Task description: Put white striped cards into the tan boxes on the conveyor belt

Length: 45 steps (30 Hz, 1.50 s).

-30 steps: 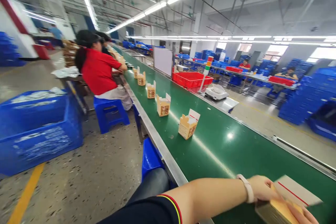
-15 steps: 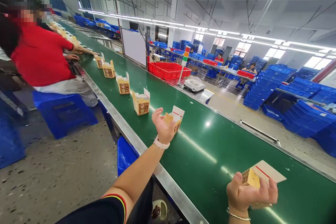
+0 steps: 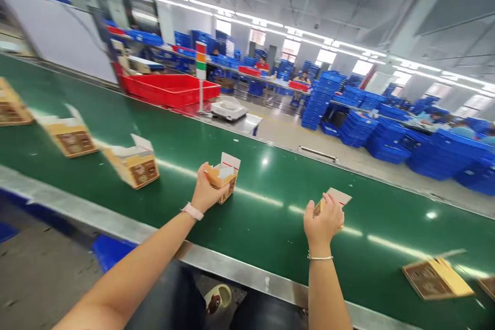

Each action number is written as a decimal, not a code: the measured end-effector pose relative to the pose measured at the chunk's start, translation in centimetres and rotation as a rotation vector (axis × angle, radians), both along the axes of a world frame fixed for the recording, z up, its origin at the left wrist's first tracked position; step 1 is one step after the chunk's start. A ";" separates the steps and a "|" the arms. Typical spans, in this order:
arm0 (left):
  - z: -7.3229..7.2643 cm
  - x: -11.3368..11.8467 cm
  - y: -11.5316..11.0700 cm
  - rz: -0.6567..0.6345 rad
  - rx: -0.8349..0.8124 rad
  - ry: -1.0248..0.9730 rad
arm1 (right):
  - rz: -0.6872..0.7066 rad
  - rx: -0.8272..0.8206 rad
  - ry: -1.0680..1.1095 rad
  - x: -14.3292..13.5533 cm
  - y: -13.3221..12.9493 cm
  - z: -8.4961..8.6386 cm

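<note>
My left hand (image 3: 209,188) is wrapped round the near side of an open brown and yellow carton (image 3: 228,178), whose white flap with a red line stands up. To the right, my right hand (image 3: 325,219) grips another carton (image 3: 340,197); its white flap shows above the fingers and the rest is mostly hidden. Both cartons are on the green conveyor belt (image 3: 263,227). Left of my left hand stands an open carton (image 3: 143,170), with another carton (image 3: 75,139) farther left. At the right lies a carton (image 3: 435,278) with its top side closed.
A metal rail (image 3: 232,263) runs along the belt's near edge. Beyond the far edge are a red bin (image 3: 170,90), a white scale (image 3: 229,108) and a signal light (image 3: 200,62). Stacked blue crates (image 3: 320,100) and seated people are farther back.
The view has swung right, bringing more cartons into sight at the right and losing the co-worker in red. My left hand has closed on its carton; my right hand still holds one.
</note>
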<state>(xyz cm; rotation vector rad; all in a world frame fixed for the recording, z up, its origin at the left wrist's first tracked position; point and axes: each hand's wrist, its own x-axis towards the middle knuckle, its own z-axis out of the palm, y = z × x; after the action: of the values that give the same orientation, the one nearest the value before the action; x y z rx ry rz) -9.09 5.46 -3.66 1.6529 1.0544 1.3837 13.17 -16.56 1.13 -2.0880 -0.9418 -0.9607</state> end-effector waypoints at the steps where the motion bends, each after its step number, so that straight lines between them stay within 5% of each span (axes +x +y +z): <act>1: 0.2 0.6 -0.6 -0.028 -0.006 -0.010 | -0.073 -0.095 0.074 1.0 -1.4 0.3; 6: 2.0 4.4 -3.2 -0.123 -0.046 -0.086 | -0.172 -0.536 0.268 3.8 -7.0 0.0; 10: 3.1 6.9 -4.0 -0.183 -0.099 -0.120 | -0.182 -0.626 0.282 3.4 -7.8 -0.5; 20: 0.2 6.4 -3.9 -0.251 -0.147 -0.092 | -0.199 -0.613 0.328 4.3 -8.2 -1.1; 25: -0.6 6.0 -3.9 -0.297 -0.116 -0.042 | -0.266 -0.332 0.184 1.8 -8.6 -3.2; 29: -1.6 6.3 -5.4 -0.381 -0.044 -0.049 | 0.190 -0.181 0.079 -3.0 -6.2 -5.6; 33: -1.8 6.4 -7.1 -0.534 -0.008 -0.015 | 0.584 -0.197 0.088 -6.3 -2.6 -6.6; 39: -1.0 6.3 -8.0 -0.758 0.201 0.057 | 0.640 -0.247 0.151 -5.1 -1.1 -6.3; 45: -0.8 7.2 -7.8 -0.816 0.446 0.217 | 0.758 -0.178 0.177 -3.0 -1.3 -5.0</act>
<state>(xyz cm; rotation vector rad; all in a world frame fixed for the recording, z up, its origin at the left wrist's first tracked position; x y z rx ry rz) -1.84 -2.36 -4.45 2.2377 0.0879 0.9205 10.14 -17.91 -3.84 -1.6741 -1.5925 -0.3001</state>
